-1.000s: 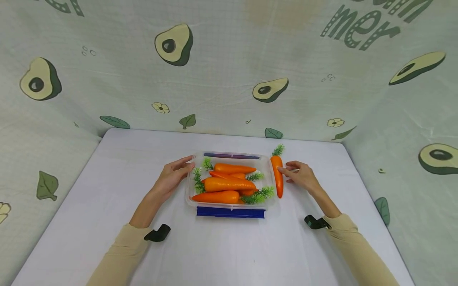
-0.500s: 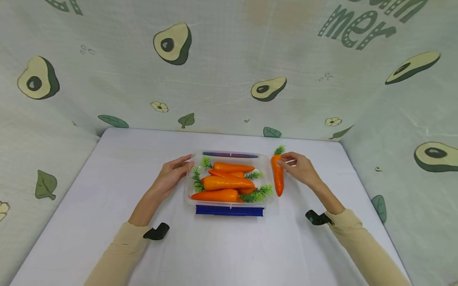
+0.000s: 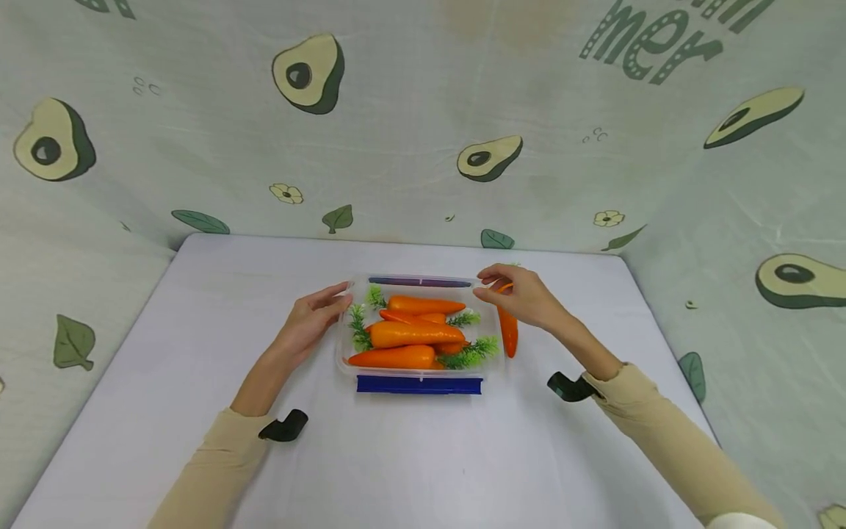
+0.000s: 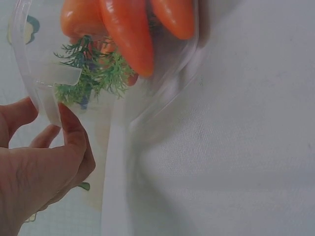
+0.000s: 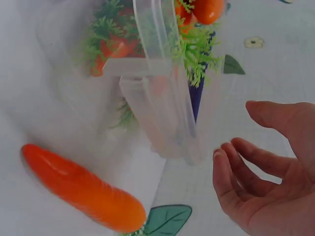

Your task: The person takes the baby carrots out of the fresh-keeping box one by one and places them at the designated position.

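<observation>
Right hand (image 3: 518,294) shifted off loose carrot (image 3: 510,334) (box's three o'clock) to box (image 3: 419,385) two o'clock corner, grip parted, empty; left hand (image 3: 309,327) pinches ten o'clock rim. Likely two-handed hold; next needs right pinch.

Glossy, smooth orange carrots (image 3: 417,334) — plastic-looking, clear smooth plastic container (image 5: 162,93), matt cloth backdrop (image 3: 396,103) — faintly creased.

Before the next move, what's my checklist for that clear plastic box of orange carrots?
1. Left fingers on the clear rectangular plastic box: ok, pinching its left edge.
2. That grip's firmness: cannot tell.
3. Right fingers free: ok, near the far right corner, holding nothing.
4. Space along the right side: not ok, an orange, green-topped carrot lies there.
5. Long blue plastic strip on the near side: ok, untouched.
</observation>
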Motion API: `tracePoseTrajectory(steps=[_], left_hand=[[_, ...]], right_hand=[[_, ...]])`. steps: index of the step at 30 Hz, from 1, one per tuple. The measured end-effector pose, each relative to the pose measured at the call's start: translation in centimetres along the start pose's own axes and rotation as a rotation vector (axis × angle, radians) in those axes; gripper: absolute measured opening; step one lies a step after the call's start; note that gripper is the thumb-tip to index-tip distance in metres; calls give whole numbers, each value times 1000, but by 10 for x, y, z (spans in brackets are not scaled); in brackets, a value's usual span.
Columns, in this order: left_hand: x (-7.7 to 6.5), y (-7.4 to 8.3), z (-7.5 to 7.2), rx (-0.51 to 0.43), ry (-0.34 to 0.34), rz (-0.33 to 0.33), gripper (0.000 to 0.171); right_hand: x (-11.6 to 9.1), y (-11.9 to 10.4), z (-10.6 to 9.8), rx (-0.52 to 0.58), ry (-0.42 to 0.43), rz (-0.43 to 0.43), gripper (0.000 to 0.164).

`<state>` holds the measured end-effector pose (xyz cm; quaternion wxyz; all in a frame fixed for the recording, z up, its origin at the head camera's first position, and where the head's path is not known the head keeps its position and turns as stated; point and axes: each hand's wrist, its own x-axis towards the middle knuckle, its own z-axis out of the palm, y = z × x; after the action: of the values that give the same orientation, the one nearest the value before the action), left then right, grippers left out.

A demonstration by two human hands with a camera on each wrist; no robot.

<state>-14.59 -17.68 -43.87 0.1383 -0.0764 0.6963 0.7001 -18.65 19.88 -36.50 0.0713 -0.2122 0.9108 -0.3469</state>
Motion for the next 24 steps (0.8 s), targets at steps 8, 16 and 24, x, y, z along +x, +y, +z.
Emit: tracePoseTrajectory(steps=[8, 16, 24], left_hand=[[1, -2, -1, 5, 1, -9, 58], [3, -1, -1, -10, -1, -2, 59], [4, -2, -2, -18, 0, 0, 57]], right_hand=[[11, -24, 21, 12, -99, -161, 38], [18, -46, 39, -7, -208, -211, 43], [23, -59, 54, -42, -287, -186, 49]])
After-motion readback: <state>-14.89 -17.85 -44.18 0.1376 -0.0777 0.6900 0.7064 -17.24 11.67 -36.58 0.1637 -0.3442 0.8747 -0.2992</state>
